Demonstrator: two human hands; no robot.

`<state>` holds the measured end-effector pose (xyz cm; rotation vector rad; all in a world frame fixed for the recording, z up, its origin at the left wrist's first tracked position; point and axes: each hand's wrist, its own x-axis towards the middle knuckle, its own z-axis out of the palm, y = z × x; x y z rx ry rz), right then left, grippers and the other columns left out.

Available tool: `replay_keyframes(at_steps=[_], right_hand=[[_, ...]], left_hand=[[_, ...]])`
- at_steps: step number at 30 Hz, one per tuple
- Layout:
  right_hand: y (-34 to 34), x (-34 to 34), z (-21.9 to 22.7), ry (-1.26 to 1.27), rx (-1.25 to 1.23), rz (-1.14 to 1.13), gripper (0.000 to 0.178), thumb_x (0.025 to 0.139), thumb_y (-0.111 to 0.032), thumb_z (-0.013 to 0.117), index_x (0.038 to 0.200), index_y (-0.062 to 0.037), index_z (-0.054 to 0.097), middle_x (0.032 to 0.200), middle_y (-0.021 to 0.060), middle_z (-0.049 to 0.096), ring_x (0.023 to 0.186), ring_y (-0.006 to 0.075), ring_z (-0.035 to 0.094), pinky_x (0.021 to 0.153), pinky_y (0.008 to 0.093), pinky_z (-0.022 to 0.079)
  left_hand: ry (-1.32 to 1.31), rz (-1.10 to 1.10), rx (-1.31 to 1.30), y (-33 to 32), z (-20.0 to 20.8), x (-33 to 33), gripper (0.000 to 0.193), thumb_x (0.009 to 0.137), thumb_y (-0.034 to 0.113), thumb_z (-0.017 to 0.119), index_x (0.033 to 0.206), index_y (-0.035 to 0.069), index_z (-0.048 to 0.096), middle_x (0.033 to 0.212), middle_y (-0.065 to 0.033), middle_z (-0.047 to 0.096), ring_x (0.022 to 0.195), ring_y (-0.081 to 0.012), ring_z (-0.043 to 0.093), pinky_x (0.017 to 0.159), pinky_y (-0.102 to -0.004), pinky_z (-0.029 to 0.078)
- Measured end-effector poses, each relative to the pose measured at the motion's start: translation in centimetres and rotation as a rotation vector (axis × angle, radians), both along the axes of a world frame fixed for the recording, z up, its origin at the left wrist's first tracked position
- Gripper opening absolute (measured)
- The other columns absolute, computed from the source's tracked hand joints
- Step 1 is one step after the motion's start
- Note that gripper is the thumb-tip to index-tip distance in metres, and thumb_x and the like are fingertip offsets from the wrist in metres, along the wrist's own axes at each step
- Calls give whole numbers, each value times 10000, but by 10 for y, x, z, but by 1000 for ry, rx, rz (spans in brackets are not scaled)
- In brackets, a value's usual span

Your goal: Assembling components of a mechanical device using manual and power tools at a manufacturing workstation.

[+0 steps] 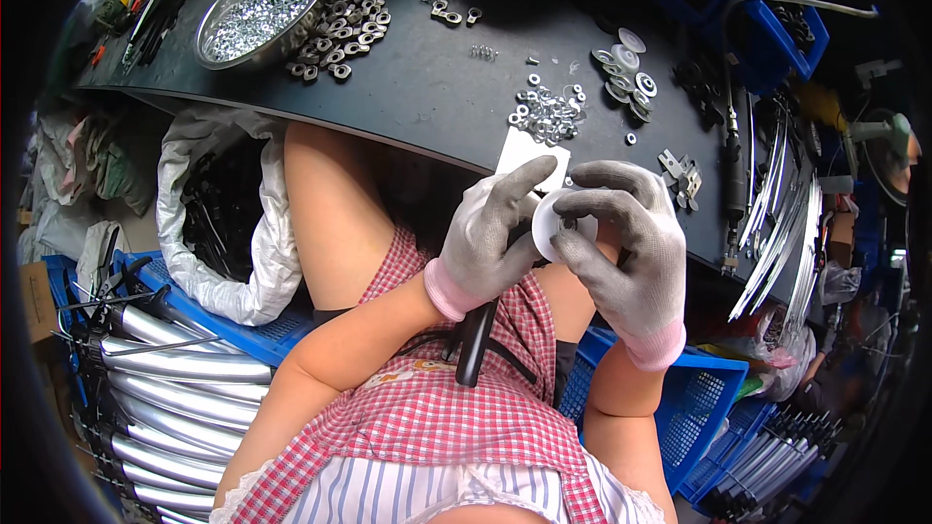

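Observation:
Both my hands wear grey-white gloves with pink cuffs and meet in front of the table edge. My left hand point(490, 233) is closed around what looks like a black tube point(476, 344). The tube's lower part sticks out below my left wrist over my lap; its upper part is hidden by the glove. My right hand point(626, 233) pinches a white plastic disc point(546, 223) between thumb and fingers, close against my left fingertips. Just beyond, a white rectangular piece point(519, 150) lies at the table edge, partly behind my left fingers. Small nuts point(549, 116) lie in a loose pile past it.
On the dark table point(417, 87) stand metal bowls point(262, 24) of small hardware. Metal links point(354, 29), white round discs point(626, 73) and metal brackets point(680, 178) lie around. A white sack point(175, 204) and curved silver tubes point(175, 369) are at left; a blue crate point(694, 417) stands right.

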<state>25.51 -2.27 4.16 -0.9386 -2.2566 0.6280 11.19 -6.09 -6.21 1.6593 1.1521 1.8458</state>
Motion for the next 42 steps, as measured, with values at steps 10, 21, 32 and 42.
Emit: replay_keyframes(at_steps=[10, 21, 32, 42], right_hand=[[21, 1, 6, 5, -158, 173, 231, 683, -85, 785, 899, -77, 703, 959, 90, 666, 904, 279, 647, 805, 383, 521], [32, 2, 9, -77, 112, 332, 234, 663, -53, 761, 882, -91, 690, 970, 78, 672, 900, 302, 656, 768, 389, 537], [26, 3, 8, -190, 309, 278, 285, 669, -97, 763, 940, -126, 680, 972, 57, 659, 886, 282, 640, 760, 395, 505], [19, 0, 18, -59, -43, 181, 236, 639, -58, 818, 855, -77, 725, 809, 57, 588, 817, 238, 603, 716, 354, 491]], left_hand=[[103, 15, 47, 3, -1, -4, 698, 733, 86, 773, 1354, 6, 463, 889, -102, 688, 787, -293, 678, 750, -387, 516], [60, -49, 23, 3, 17, -4, 829, 648, 251, 841, 1349, 16, 467, 935, -147, 673, 794, -322, 676, 758, -395, 532], [-236, -299, -257, -8, 18, -1, 720, 671, 63, 774, 1331, 25, 486, 1211, -112, 611, 1093, -188, 607, 945, -336, 485], [-150, -272, -187, -5, 14, -2, 719, 665, 116, 829, 1301, 42, 502, 1150, -113, 614, 1021, -198, 628, 904, -334, 503]])
